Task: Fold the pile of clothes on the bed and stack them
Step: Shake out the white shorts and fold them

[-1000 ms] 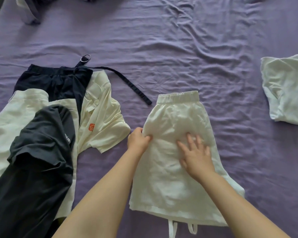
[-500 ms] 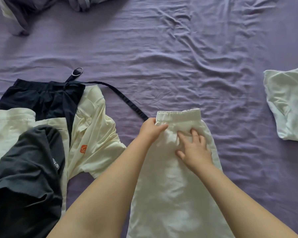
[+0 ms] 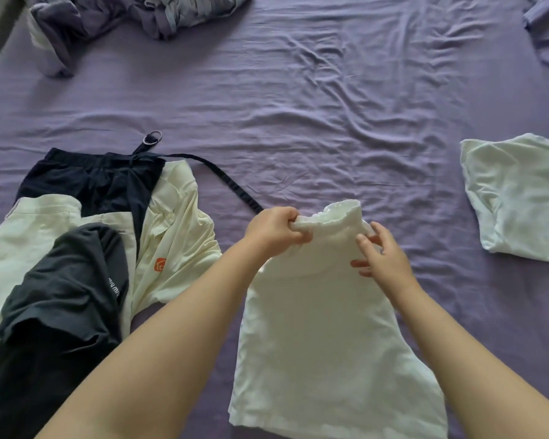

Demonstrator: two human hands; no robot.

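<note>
While unfolded clothes pile (image 3: 76,248) lies left of both grips, left hand (image 3: 274,231) pinches cream shorts (image 3: 327,327) at waistband, lifted off bed (image 3: 298,106). Right hand (image 3: 382,253) curls round waistband's other side. Folded white garment (image 3: 517,198) well right of grips.
</note>
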